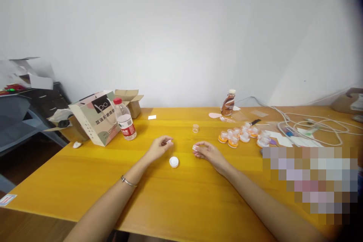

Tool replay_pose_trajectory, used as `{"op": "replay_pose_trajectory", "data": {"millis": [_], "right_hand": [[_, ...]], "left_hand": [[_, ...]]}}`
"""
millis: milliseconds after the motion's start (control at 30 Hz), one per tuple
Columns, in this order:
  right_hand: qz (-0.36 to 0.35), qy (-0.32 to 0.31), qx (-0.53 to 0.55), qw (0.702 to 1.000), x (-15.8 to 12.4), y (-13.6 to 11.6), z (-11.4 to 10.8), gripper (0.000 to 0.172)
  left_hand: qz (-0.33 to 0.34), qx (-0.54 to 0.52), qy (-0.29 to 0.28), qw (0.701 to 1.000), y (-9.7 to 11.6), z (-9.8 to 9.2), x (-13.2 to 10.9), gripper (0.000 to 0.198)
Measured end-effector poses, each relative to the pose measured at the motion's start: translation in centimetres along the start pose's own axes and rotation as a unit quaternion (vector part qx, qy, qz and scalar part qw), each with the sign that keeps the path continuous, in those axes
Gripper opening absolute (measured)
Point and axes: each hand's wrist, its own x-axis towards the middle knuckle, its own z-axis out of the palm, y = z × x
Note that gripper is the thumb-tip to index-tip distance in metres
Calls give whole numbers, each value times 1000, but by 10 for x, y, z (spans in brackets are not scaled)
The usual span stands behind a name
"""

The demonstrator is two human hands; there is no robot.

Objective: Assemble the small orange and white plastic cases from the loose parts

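Observation:
My left hand [159, 148] pinches a small white die [169, 141] with dark dots between thumb and fingers. Another white die [195, 148] is held at the fingertips of my right hand [208, 152]. Between the hands and nearer to me, a round white lid [174, 162] lies on the yellow table [170, 204]. Beyond them stands a small clear cup [195, 128]. The hands are apart, just above the tabletop.
At the left are a paper bag [99, 123], a red-capped bottle [125, 121] and a cardboard box [132, 102]. Several clear containers with orange rims [233, 141], a brown bottle [228, 103] and white cables [326, 126] are at the right.

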Motion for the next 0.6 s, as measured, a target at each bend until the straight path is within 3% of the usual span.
{"op": "replay_pose_trajectory", "data": {"millis": [100, 233, 433, 600], "right_hand": [[6, 4, 17, 1000, -1, 0, 2, 21], [18, -13, 35, 999, -4, 0, 5, 19], [32, -54, 61, 996, -11, -4, 10, 24], [12, -106, 28, 994, -16, -9, 17, 32]], "left_hand": [[-6, -15, -6, 1000, -4, 1, 1, 29], [21, -30, -28, 999, 8, 7, -5, 34], [126, 75, -74, 986, 37, 16, -21, 19], [235, 130, -75, 960, 49, 20, -26, 22]]}}
